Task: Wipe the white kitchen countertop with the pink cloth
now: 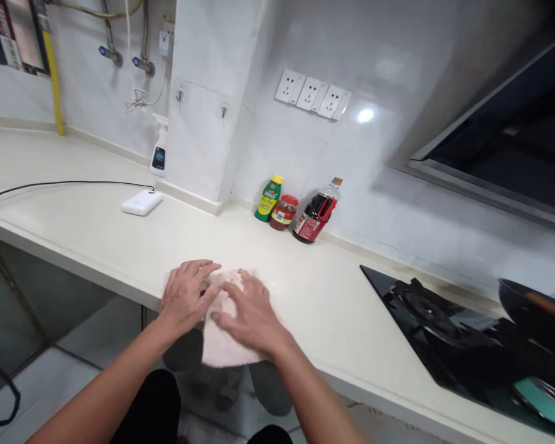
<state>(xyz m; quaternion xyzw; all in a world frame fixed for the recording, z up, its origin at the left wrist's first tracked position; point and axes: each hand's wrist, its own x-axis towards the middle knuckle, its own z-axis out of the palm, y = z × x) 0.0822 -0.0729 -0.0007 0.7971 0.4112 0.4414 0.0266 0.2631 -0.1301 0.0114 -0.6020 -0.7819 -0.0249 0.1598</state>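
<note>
My right hand presses down on a pale pink cloth at the counter's front edge, its fingers bent over the fabric. The cloth's lower end hangs past the edge. Close against it on the left is my left hand, with curled fingers and its thumb reaching toward the cloth. A small dark spot shows between that thumb and the fingers; what it is stays hidden. Both hands are slightly blurred.
Along the wall of the white counter stand a green squeeze bottle, a red-lidded jar and a dark sauce bottle. A white power bank with a black cable and a spray bottle are left. A gas stove is right.
</note>
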